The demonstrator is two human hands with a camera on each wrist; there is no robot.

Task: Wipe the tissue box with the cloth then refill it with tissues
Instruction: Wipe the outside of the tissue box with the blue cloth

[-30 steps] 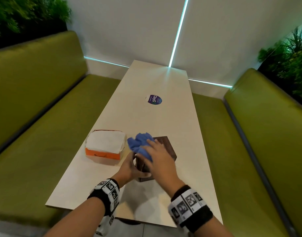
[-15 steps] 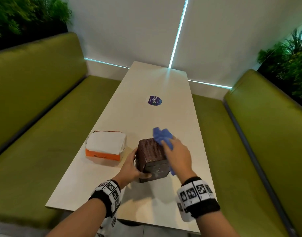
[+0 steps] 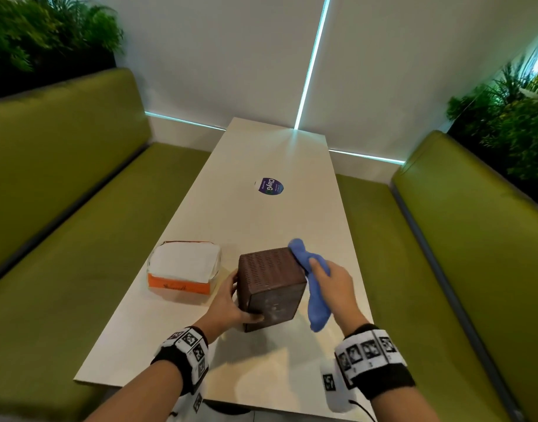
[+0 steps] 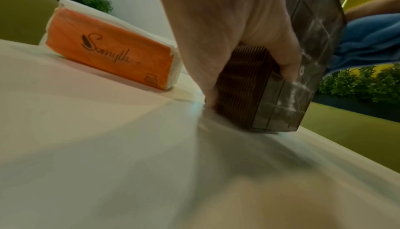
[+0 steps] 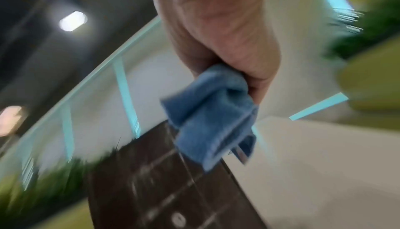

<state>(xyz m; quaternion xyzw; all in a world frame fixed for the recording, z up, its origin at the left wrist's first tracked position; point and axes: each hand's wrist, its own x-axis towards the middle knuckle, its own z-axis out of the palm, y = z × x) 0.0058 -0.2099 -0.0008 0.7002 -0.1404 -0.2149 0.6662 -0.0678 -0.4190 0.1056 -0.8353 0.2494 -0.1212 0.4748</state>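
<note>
A dark brown tissue box (image 3: 269, 283) with a ribbed top face stands on the white table (image 3: 261, 214), tilted toward me. My left hand (image 3: 228, 303) grips its near left corner, thumb on the smooth near face (image 4: 288, 71). My right hand (image 3: 331, 281) holds a blue cloth (image 3: 311, 278) against the box's right side; one end of the cloth sticks up past the far right corner, the other hangs down. In the right wrist view the cloth (image 5: 212, 118) is bunched in my fingers over the box (image 5: 168, 181). An orange pack of white tissues (image 3: 184, 272) lies left of the box.
Green benches run along both sides of the table (image 3: 63, 239) (image 3: 462, 254). A round purple sticker (image 3: 270, 186) lies mid-table. The near table edge is just under my wrists. Plants stand behind both bench backs.
My right hand carried the cloth from the box's top left across to its right side, then drew back toward me along that side. The left hand keeps its grip on the box.
</note>
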